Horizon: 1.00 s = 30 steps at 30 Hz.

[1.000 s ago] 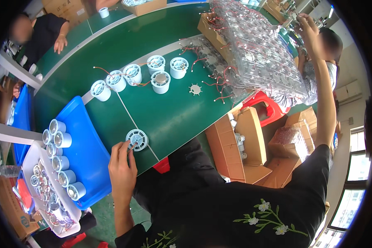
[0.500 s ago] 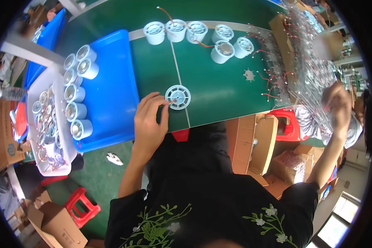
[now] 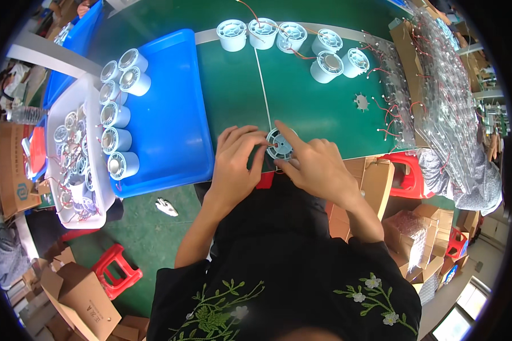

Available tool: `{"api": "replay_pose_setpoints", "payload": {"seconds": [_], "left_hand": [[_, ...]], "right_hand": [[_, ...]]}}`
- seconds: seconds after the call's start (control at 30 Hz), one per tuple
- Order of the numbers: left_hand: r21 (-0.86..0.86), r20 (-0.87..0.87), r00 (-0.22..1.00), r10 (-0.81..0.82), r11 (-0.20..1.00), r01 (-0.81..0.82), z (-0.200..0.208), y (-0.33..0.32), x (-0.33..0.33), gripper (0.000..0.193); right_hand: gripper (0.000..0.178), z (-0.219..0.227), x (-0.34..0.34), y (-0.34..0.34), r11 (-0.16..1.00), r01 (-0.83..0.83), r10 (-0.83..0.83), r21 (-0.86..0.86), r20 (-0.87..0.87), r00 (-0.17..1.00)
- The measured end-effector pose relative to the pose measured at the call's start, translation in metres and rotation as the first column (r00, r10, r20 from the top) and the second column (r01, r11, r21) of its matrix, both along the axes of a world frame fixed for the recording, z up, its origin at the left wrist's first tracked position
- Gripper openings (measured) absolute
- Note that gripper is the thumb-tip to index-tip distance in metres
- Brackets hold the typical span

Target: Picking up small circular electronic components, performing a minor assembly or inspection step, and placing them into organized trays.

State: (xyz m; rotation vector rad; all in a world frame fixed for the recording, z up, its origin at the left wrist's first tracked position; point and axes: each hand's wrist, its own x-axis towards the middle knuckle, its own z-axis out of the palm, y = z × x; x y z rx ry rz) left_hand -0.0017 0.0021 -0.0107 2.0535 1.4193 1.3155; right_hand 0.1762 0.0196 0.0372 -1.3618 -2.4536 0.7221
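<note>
Head view: left hand (image 3: 238, 163) pinches a wire (image 3: 273, 146) on the round housing (image 3: 283, 149); right hand (image 3: 320, 166) straddles the housing, its grip unclear. Tugging hard could strain the wire.

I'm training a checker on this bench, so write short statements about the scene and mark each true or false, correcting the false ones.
1. The left hand and right hand are at the same cup. True.
2. The white bin is left of the tray. True.
3. The toothed plate lies in the tray. False: it lies on the table, right of the tray.
4. The tray is red. False: it is blue.
5. Cups line the left side of the tray. True.
</note>
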Motion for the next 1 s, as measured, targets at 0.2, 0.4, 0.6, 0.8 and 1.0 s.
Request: {"api": "replay_pose_setpoints", "payload": {"seconds": [0.2, 0.4, 0.6, 0.8, 1.0], "left_hand": [[-0.011, -0.169, 0.980, 0.107, 0.994, -0.110, 0.001, -0.009, -0.001, 0.011], [-0.028, -0.194, 0.968, 0.160, 0.985, -0.168, -0.013, -0.004, 0.003, 0.009], [-0.062, -0.176, 0.974, 0.142, 0.986, -0.155, -0.017, -0.006, 0.003, 0.011], [0.046, -0.013, 0.976, 0.217, 0.975, -0.216, 0.005, -0.013, 0.005, 0.020], [0.083, 0.265, 0.948, 0.179, 0.975, -0.207, 0.021, -0.025, 0.003, 0.027]], "right_hand": [[0.063, 0.000, -0.008, -0.006, 0.995, 0.063, -0.074, 0.073, 0.153, 0.985], [0.063, -0.004, -0.004, -0.002, 0.995, 0.034, -0.042, 0.089, 0.082, 0.996], [0.055, 0.017, 0.017, 0.002, 0.986, -0.039, 0.015, -0.164, -0.146, 0.989], [0.035, 0.022, 0.048, -0.009, 0.919, -0.250, 0.093, -0.303, -0.449, 0.889], [0.030, 0.001, 0.047, -0.001, 0.881, -0.438, 0.126, -0.176, -0.807, 0.577]]}}
